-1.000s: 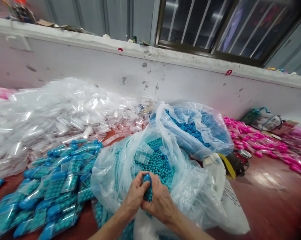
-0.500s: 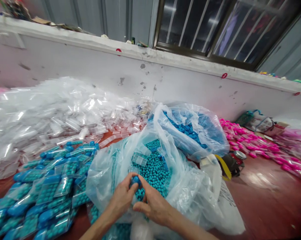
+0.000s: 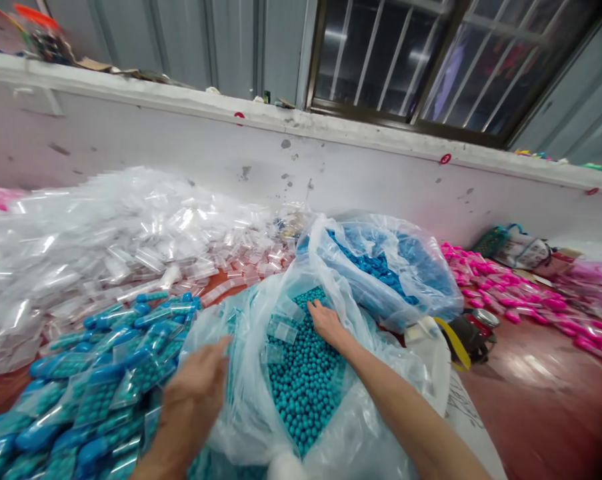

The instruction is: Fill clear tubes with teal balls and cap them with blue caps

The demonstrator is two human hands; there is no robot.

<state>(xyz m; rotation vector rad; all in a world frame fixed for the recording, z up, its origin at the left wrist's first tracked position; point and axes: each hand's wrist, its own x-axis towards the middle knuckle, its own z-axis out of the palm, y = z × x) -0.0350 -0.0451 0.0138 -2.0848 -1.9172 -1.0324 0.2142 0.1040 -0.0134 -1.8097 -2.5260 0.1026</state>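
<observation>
- Right grip (image 3: 325, 321): inside the bag opening, fingers close together, tips at the far part of the beads. Thumb and palm side hidden; cannot tell whether anything is pinched.
- Left grip (image 3: 195, 393): motion-blurred, beside the bag's left flank, at the right edge of the filled packets. Spread unclear; cannot tell whether it holds something.
- Teal beads (image 3: 303, 393): loose inside the translucent bag (image 3: 245, 407). The exposed patch is longest from the wall side to the wearer's side; most of it lies from the right fingertips back toward the wearer.
- Nearer hand: right, at the beads. The left is outside the opening, the bag's side wall between it and them.
- Small clear sachets (image 3: 283, 331): on the beads, just left of the right fingertips.
- Filled packets (image 3: 93, 393): teal contents, blue ends, heaped left of the bag, long axes mixed.
- Clear sleeves (image 3: 131, 227): large pile beyond the packets, against the wall (image 3: 371, 173).
- Second bag (image 3: 438, 293): directly behind the first, blue pieces (image 3: 375, 270) within.
- Pink packets (image 3: 511, 287): far right, well apart from both hands, on the red desk (image 3: 531, 370).
</observation>
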